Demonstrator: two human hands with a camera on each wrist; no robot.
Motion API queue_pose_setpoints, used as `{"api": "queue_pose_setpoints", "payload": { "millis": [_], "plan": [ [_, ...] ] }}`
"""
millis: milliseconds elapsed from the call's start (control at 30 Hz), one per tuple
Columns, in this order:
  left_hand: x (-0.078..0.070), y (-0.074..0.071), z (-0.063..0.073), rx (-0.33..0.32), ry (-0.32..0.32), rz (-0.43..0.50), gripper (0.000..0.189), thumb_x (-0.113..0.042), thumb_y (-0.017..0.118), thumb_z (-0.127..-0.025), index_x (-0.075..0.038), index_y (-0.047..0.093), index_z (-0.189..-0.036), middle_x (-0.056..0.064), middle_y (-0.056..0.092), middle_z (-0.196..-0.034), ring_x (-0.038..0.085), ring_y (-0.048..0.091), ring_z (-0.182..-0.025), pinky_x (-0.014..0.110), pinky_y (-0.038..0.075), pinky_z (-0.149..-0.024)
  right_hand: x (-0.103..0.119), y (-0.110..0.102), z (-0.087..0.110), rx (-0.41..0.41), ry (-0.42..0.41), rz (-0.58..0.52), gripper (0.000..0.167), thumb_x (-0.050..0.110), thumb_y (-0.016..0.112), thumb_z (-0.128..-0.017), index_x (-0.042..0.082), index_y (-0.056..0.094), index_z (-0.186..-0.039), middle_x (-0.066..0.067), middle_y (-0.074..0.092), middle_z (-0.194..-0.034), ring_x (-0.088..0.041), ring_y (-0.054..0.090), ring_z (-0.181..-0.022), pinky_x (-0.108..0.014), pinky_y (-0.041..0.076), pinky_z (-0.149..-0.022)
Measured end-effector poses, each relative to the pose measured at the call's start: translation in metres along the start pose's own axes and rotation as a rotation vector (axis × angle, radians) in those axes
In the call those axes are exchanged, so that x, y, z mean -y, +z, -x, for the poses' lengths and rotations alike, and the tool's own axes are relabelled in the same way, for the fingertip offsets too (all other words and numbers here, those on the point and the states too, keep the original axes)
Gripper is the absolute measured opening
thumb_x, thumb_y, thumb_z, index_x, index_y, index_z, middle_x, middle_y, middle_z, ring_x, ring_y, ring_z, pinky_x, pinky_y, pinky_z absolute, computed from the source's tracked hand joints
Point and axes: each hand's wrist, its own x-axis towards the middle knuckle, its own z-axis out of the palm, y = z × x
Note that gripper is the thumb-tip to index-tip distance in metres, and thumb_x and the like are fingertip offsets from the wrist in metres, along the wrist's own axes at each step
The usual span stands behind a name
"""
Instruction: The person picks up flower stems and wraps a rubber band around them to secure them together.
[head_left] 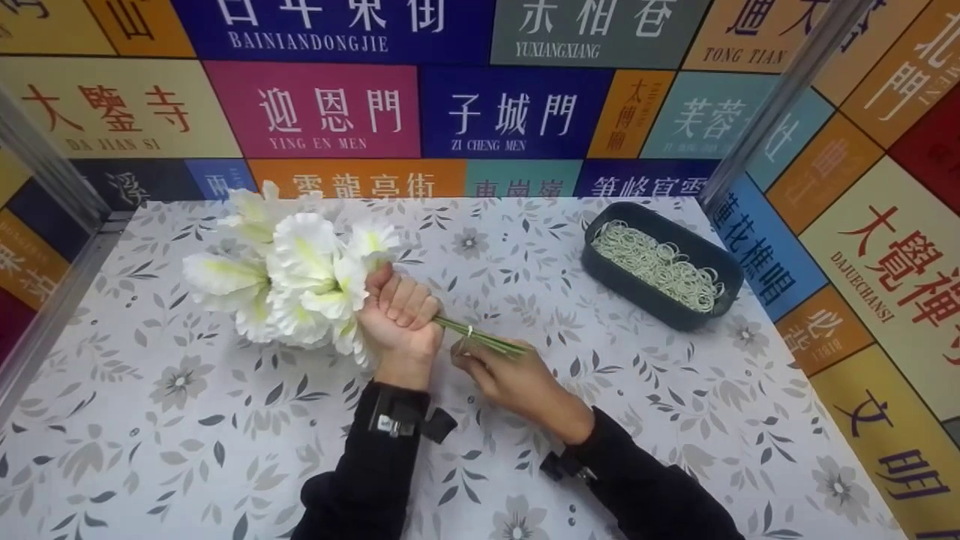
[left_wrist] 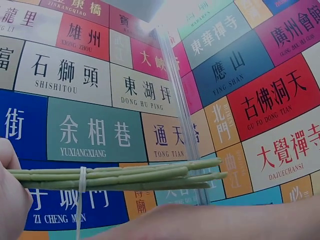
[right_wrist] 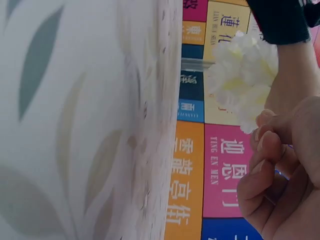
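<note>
Left of the tub (head_left: 626,295), the left hand (head_left: 401,307) is clutching the flowers (head_left: 304,274) by their stems (left_wrist: 140,176), the right hand (head_left: 517,375) apparently pinching the stretched rubber band (left_wrist: 82,180)! It's already circling the stems; more winding is seemingly remaining.

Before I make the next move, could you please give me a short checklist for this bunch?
1. Left hand gripping the stems below the white flowers: ok.
2. Rubber band on the stems: ok.
3. Band fully wound: not ok; a strand runs down away from the stems.
4. Right hand securely pinching that strand: cannot tell; its fingers hide the grip.
5. Stem ends level: not ok; lengths differ.
6. Spare bands in the dark tub: ok.
</note>
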Motion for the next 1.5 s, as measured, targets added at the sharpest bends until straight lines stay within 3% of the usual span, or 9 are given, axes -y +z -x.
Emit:
{"api": "queue_pose_setpoints", "payload": {
  "millis": [133, 233, 600, 833, 1033, 1500],
  "plan": [
    [-0.003, 0.001, 0.001, 0.009, 0.027, 0.017, 0.047, -0.017, 0.034, -0.1, -0.018, 0.027, -0.054, -0.006, 0.025, -0.042, 0.005, 0.012, -0.039, 0.019, 0.01, -0.036, 0.013, -0.007, -0.002, 0.099, 0.086, -0.092, 0.007, 0.021, 0.069, -0.097, 0.014, 0.07, -0.098, 0.006, 0.067, -0.084, -0.006, 0.061, -0.07, -0.022, 0.053, -0.064],
    [-0.006, 0.003, 0.001, -0.008, 0.064, 0.008, 0.048, -0.016, 0.035, -0.1, -0.017, 0.029, -0.053, -0.005, 0.028, -0.04, 0.005, 0.012, -0.039, 0.019, 0.009, -0.036, 0.02, -0.01, -0.004, 0.124, 0.108, -0.142, 0.007, 0.02, 0.066, -0.099, 0.014, 0.069, -0.097, 0.008, 0.061, -0.076, -0.005, 0.054, -0.064, -0.019, 0.048, -0.059],
    [-0.015, 0.004, -0.001, -0.046, 0.136, -0.023, 0.049, -0.016, 0.039, -0.101, -0.014, 0.034, -0.052, -0.002, 0.033, -0.039, 0.006, 0.013, -0.038, 0.021, 0.011, -0.034, 0.038, -0.015, -0.006, 0.008, 0.027, -0.143, 0.006, 0.011, 0.072, -0.094, 0.013, 0.066, -0.091, 0.006, 0.064, -0.071, -0.004, 0.052, -0.056, -0.019, 0.045, -0.051],
    [-0.016, 0.006, -0.002, 0.016, 0.11, 0.035, 0.048, -0.017, 0.037, -0.099, -0.016, 0.028, -0.052, -0.003, 0.027, -0.039, 0.006, 0.012, -0.037, 0.019, 0.01, -0.035, 0.043, -0.027, -0.006, -0.021, 0.025, -0.134, 0.006, 0.016, 0.067, -0.098, 0.012, 0.068, -0.093, 0.006, 0.065, -0.07, -0.001, 0.051, -0.053, -0.016, 0.041, -0.047],
    [-0.014, 0.006, -0.002, 0.063, 0.091, 0.022, 0.046, -0.019, 0.031, -0.101, -0.02, 0.022, -0.056, -0.007, 0.019, -0.043, 0.005, 0.01, -0.038, 0.019, 0.009, -0.035, 0.045, -0.033, -0.007, -0.034, 0.014, -0.126, 0.005, 0.014, 0.068, -0.097, 0.013, 0.068, -0.093, 0.007, 0.063, -0.068, 0.0, 0.048, -0.052, -0.016, 0.039, -0.046],
    [-0.012, 0.005, -0.002, 0.072, 0.107, -0.002, 0.048, -0.02, 0.028, -0.104, -0.019, 0.023, -0.056, -0.008, 0.019, -0.043, 0.005, 0.011, -0.038, 0.02, 0.01, -0.035, 0.048, -0.045, -0.008, -0.046, 0.015, -0.155, 0.006, 0.013, 0.065, -0.099, 0.011, 0.07, -0.096, 0.01, 0.056, -0.065, 0.002, 0.045, -0.052, -0.015, 0.039, -0.047]
  ]
}}
